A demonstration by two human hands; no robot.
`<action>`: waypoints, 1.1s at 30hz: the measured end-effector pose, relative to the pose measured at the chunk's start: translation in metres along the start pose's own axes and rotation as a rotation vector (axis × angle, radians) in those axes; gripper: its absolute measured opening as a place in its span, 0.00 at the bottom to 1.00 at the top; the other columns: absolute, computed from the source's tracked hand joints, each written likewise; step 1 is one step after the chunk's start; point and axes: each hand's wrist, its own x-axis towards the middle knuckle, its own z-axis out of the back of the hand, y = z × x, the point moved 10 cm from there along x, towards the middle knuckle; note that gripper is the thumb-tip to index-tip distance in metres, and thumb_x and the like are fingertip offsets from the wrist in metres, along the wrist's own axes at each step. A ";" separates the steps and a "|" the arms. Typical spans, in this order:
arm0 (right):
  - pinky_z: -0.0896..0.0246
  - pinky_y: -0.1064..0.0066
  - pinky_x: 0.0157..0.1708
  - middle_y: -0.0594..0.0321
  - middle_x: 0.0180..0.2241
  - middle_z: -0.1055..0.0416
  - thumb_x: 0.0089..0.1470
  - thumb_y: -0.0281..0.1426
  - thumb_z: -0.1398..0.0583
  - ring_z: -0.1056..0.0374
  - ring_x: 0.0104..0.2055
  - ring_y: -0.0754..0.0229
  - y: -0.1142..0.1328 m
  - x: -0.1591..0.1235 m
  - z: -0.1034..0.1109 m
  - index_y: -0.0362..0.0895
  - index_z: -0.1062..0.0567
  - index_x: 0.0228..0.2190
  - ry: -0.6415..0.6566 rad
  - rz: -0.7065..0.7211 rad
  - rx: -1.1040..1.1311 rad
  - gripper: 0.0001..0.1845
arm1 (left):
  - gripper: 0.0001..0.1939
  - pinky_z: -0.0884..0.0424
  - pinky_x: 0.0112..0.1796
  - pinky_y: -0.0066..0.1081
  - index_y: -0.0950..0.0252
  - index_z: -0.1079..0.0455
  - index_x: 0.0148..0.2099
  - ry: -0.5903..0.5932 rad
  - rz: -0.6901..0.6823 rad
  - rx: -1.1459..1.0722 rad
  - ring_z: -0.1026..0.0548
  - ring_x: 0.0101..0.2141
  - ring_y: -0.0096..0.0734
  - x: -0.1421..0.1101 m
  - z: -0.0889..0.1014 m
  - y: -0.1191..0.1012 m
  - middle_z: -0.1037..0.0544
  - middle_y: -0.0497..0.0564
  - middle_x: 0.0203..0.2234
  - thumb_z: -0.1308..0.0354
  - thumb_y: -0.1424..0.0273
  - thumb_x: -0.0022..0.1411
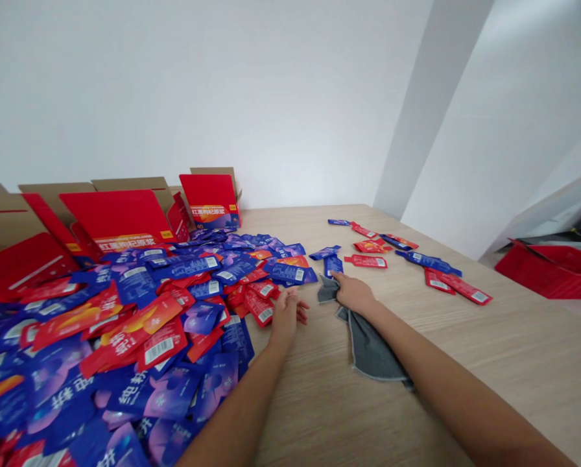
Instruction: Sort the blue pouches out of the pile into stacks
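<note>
My right hand (356, 293) is closed around a bunched grey cloth (375, 350), whose loose end trails over the wood-grain table (314, 402) beneath my forearm. A small blue sachet (333, 264) lies just beyond those fingers. Beside the pile's right edge is my left hand (286, 314), its fingers loosely bent and apart, with nothing seen in them. Closest to it is a red sachet (260, 305) with a white barcode label. The large heap of blue and red sachets (174, 324) spreads over the left side of the table.
Open red cardboard boxes (118, 217) stand behind the heap, with another red box (210, 198) near the wall. Several scattered sachets (368, 261) lie at the right rear of the table. Past its right edge sits a red container (548, 269).
</note>
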 end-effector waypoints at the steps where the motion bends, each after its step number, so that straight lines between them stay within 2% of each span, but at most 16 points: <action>1: 0.37 0.61 0.42 0.50 0.53 0.33 0.48 0.23 0.50 0.31 0.48 0.48 0.003 -0.001 0.001 0.43 0.38 0.56 0.004 0.016 -0.004 0.32 | 0.14 0.35 0.16 0.23 0.67 0.39 0.45 -0.007 -0.002 0.007 0.34 0.16 0.24 0.001 0.001 0.001 0.29 0.45 0.20 0.54 0.65 0.59; 4: 0.36 0.60 0.40 0.49 0.50 0.30 0.46 0.23 0.49 0.31 0.46 0.47 0.011 -0.015 0.001 0.41 0.36 0.55 0.021 0.060 -0.017 0.32 | 0.14 0.35 0.17 0.23 0.67 0.39 0.47 -0.030 -0.027 0.050 0.33 0.18 0.24 0.002 0.004 0.001 0.29 0.46 0.22 0.54 0.68 0.59; 8: 0.37 0.62 0.42 0.53 0.52 0.32 0.44 0.22 0.48 0.32 0.48 0.50 0.024 -0.043 0.000 0.44 0.34 0.54 0.012 0.132 0.008 0.32 | 0.14 0.34 0.19 0.22 0.66 0.37 0.47 -0.052 -0.104 0.179 0.30 0.23 0.25 0.003 0.004 -0.003 0.28 0.49 0.27 0.53 0.70 0.59; 13: 0.41 0.68 0.50 0.61 0.46 0.26 0.41 0.20 0.50 0.32 0.49 0.58 0.033 -0.064 0.003 0.46 0.27 0.47 -0.002 0.211 0.281 0.30 | 0.14 0.30 0.29 0.27 0.67 0.34 0.46 -0.077 -0.192 0.351 0.27 0.34 0.30 0.002 0.005 -0.008 0.27 0.54 0.35 0.52 0.76 0.58; 15: 0.43 0.68 0.52 0.60 0.50 0.29 0.42 0.20 0.50 0.35 0.52 0.59 0.026 -0.061 0.011 0.45 0.30 0.51 -0.074 0.175 0.311 0.32 | 0.15 0.29 0.33 0.30 0.66 0.33 0.47 -0.074 -0.216 0.396 0.27 0.36 0.32 0.002 0.005 -0.008 0.27 0.54 0.37 0.52 0.77 0.57; 17: 0.44 0.65 0.54 0.57 0.59 0.40 0.43 0.20 0.50 0.40 0.57 0.56 0.016 -0.052 0.017 0.42 0.39 0.57 -0.139 0.102 0.258 0.37 | 0.15 0.29 0.37 0.33 0.65 0.33 0.47 -0.072 -0.231 0.429 0.27 0.38 0.33 0.002 0.005 -0.008 0.26 0.54 0.38 0.51 0.76 0.57; 19: 0.44 0.63 0.54 0.52 0.62 0.48 0.44 0.21 0.49 0.42 0.59 0.53 0.010 -0.041 0.012 0.39 0.44 0.60 -0.079 0.051 0.177 0.38 | 0.15 0.30 0.40 0.35 0.65 0.32 0.47 -0.068 -0.240 0.454 0.27 0.40 0.34 0.003 0.005 -0.008 0.26 0.54 0.39 0.51 0.76 0.57; 22: 0.44 0.62 0.54 0.48 0.59 0.43 0.45 0.22 0.49 0.40 0.58 0.51 0.018 -0.034 -0.002 0.36 0.40 0.57 0.066 0.087 0.082 0.35 | 0.17 0.31 0.44 0.37 0.65 0.33 0.48 -0.063 -0.268 0.504 0.28 0.42 0.34 0.003 0.002 -0.008 0.27 0.55 0.41 0.51 0.77 0.57; 24: 0.44 0.62 0.54 0.49 0.58 0.40 0.44 0.21 0.48 0.39 0.57 0.52 0.031 -0.040 -0.004 0.37 0.38 0.56 0.087 0.155 0.074 0.35 | 0.19 0.34 0.48 0.38 0.66 0.33 0.50 -0.064 -0.303 0.563 0.29 0.44 0.34 0.002 0.000 -0.010 0.27 0.56 0.44 0.52 0.78 0.56; 27: 0.44 0.63 0.55 0.53 0.56 0.37 0.41 0.21 0.47 0.38 0.56 0.53 0.049 -0.057 -0.003 0.41 0.34 0.54 0.058 0.241 0.173 0.35 | 0.22 0.40 0.54 0.41 0.67 0.34 0.52 -0.026 -0.362 0.719 0.34 0.51 0.37 0.000 -0.009 -0.010 0.30 0.58 0.49 0.51 0.80 0.54; 29: 0.43 0.64 0.53 0.56 0.52 0.31 0.39 0.21 0.47 0.35 0.53 0.55 0.051 -0.065 0.002 0.43 0.32 0.52 0.026 0.250 0.327 0.34 | 0.22 0.42 0.55 0.43 0.67 0.33 0.52 0.051 -0.392 0.840 0.36 0.53 0.39 -0.003 -0.019 -0.009 0.30 0.59 0.51 0.49 0.80 0.53; 31: 0.39 0.66 0.49 0.59 0.46 0.26 0.39 0.21 0.48 0.31 0.48 0.57 0.040 -0.067 0.014 0.44 0.32 0.51 -0.060 0.195 0.510 0.33 | 0.21 0.43 0.56 0.43 0.68 0.33 0.52 0.144 -0.415 0.941 0.36 0.53 0.41 -0.007 -0.030 -0.006 0.30 0.59 0.51 0.47 0.78 0.54; 33: 0.37 0.65 0.47 0.58 0.43 0.26 0.41 0.22 0.49 0.31 0.46 0.57 0.020 -0.068 0.032 0.43 0.34 0.51 -0.242 0.118 0.620 0.31 | 0.21 0.43 0.56 0.43 0.70 0.34 0.53 0.203 -0.431 1.019 0.37 0.54 0.43 -0.012 -0.037 -0.005 0.31 0.61 0.51 0.45 0.74 0.55</action>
